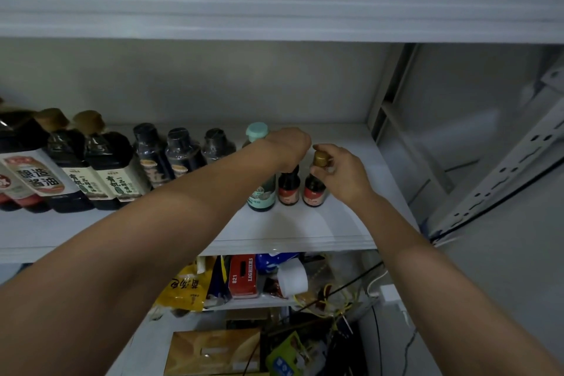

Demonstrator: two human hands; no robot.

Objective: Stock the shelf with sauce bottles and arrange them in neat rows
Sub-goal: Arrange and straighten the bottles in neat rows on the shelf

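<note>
A white shelf [305, 224] carries a row of dark sauce bottles. At its right end stand two small red-labelled bottles. My left hand [288, 146] grips the top of the left small bottle [288, 189], hiding its cap. My right hand [341, 172] holds the gold cap of the right small bottle [314, 189]. Both stand upright on the shelf. Just left of them is a bottle with a mint-green cap [259, 192], partly behind my left wrist. Further left stand three black-capped bottles [183, 152] and large soy sauce bottles [103, 168].
An upper shelf [274, 6] hangs low overhead with white containers on it. A perforated metal upright [494, 180] stands at the right. Bare shelf surface lies right of the small bottles. Below, a lower shelf holds a red box [243, 276], packets, a tape roll and cables.
</note>
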